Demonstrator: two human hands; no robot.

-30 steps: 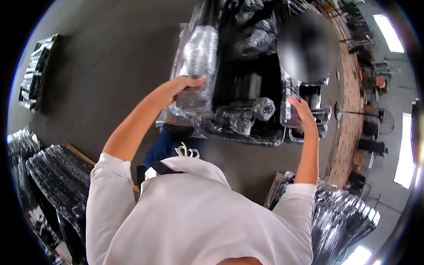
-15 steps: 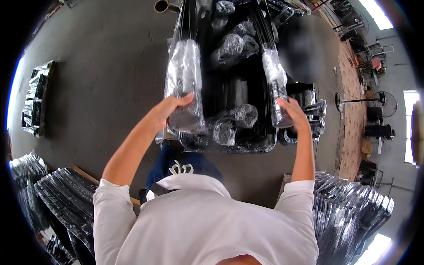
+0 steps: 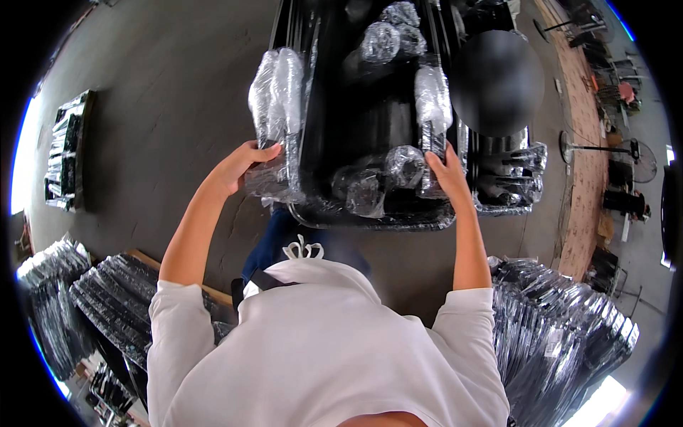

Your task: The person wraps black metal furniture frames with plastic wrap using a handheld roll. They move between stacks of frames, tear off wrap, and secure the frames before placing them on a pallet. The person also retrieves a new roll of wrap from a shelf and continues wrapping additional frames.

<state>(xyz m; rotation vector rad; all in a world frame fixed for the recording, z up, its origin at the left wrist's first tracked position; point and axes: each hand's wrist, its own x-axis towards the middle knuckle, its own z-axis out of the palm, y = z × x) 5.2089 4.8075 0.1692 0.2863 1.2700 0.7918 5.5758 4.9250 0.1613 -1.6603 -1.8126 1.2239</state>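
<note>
My left hand [image 3: 249,162] is closed around the near end of a long plastic-wrapped piece [image 3: 277,92] with clear padded film along it. On the other side, my right hand [image 3: 449,176] grips a similar wrapped piece [image 3: 432,99], thumb on top. I cannot tell whether the two pieces are joined at their far ends. Between and beneath them lies a black film-wrapped frame [image 3: 370,219] with rounded near corners. Film-wrapped lumps [image 3: 404,167] sit on it near my right hand, and another wrapped cluster [image 3: 384,41] is farther up.
More wrapped black parts [image 3: 509,171] stand to the right of the frame. Stacks of wrapped black pieces [image 3: 562,334] flank me at lower right and lower left [image 3: 117,299]. A low wrapped stack [image 3: 67,153] is at far left. A pedestal fan [image 3: 633,149] stands at right.
Both wrapped pieces have shifted left over the black frame with my hands still on them. The left one now hangs partly past the frame's left edge. The view has turned slightly.
</note>
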